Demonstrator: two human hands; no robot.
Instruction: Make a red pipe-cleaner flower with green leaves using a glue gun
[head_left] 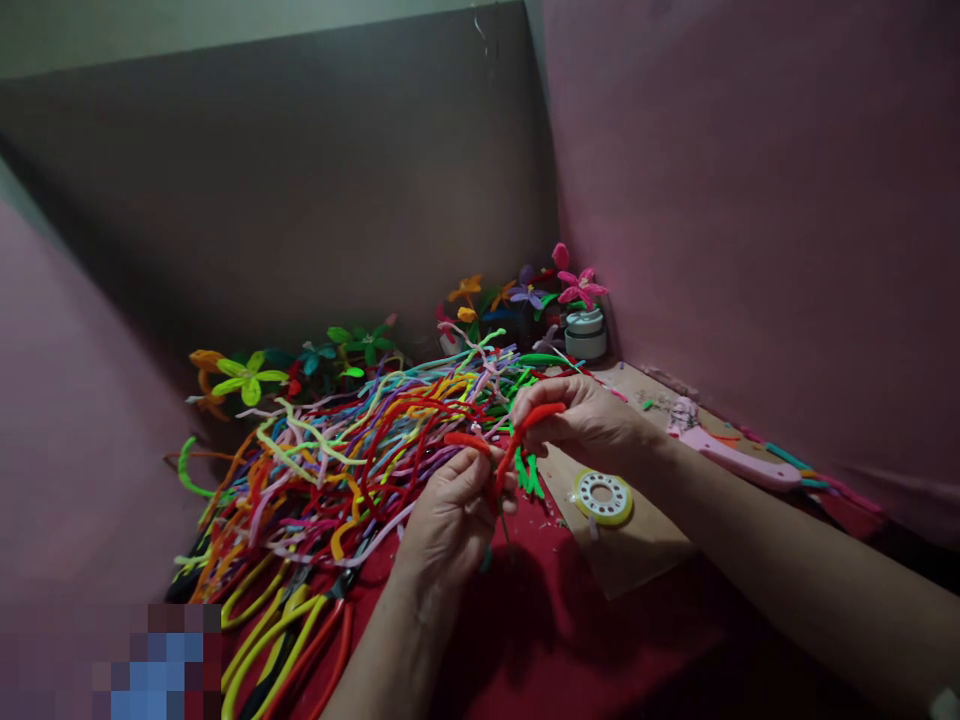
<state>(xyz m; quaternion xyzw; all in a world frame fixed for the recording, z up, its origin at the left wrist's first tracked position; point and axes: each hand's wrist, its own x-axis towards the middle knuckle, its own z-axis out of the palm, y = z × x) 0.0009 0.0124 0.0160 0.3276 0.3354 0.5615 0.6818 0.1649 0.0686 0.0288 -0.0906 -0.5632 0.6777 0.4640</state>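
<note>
My left hand (450, 515) and my right hand (589, 420) are both closed on a red pipe cleaner (517, 440) bent into petal loops, held just above the red cloth (570, 630). The left fingers pinch the lower part where the loops meet; the right fingers grip an upper loop. Directly behind and to the left lies a big tangled heap of pipe cleaners (337, 450) in many colours.
Finished pipe-cleaner flowers (247, 375) line the back, with more flowers (574, 285) in the corner beside a tape roll (585, 335). A yellow-rimmed spool (602, 497) lies on a cardboard sheet (637, 545). A pink tool (731, 455) rests by the right wall. Pink walls close in on both sides.
</note>
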